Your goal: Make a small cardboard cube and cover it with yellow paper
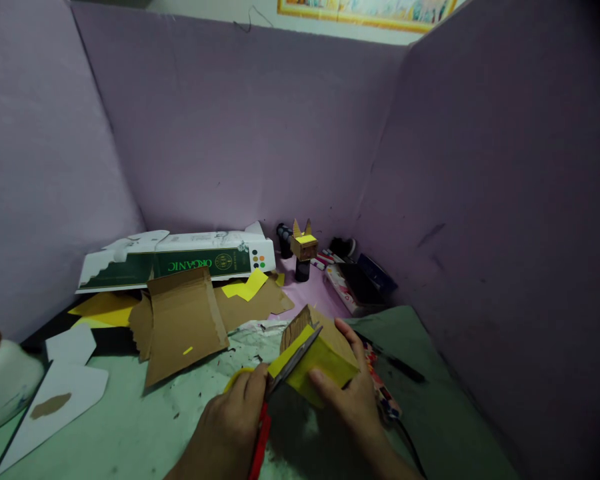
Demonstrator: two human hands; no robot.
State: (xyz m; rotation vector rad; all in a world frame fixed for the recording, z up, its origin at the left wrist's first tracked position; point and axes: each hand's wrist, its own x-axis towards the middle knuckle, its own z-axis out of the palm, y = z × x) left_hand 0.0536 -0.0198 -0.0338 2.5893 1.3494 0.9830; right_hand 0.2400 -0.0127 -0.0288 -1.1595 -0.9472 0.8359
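Observation:
My left hand [233,417] is closed around a pair of scissors [296,358] with red and yellow handles. Their blades point up and to the right, lying along the edge of yellow paper [316,365] on the side of a small cardboard box [334,338]. Whether the blades are apart is hard to make out. My right hand [347,383] grips the box from the right, thumb on the yellow face and fingers over the cardboard top. Behind the box stands a small cardboard figure [305,248] with two pointed ears and a yellow top, set on a dark cylinder [303,269].
A white and green carton [200,260] lies at the back left, with cardboard pieces [183,327] and yellow paper [250,287] before it. A knife [405,369] and a corded tool [387,400] lie right. A white pot [7,387] stands far left. Purple walls surround the green-covered table [130,427].

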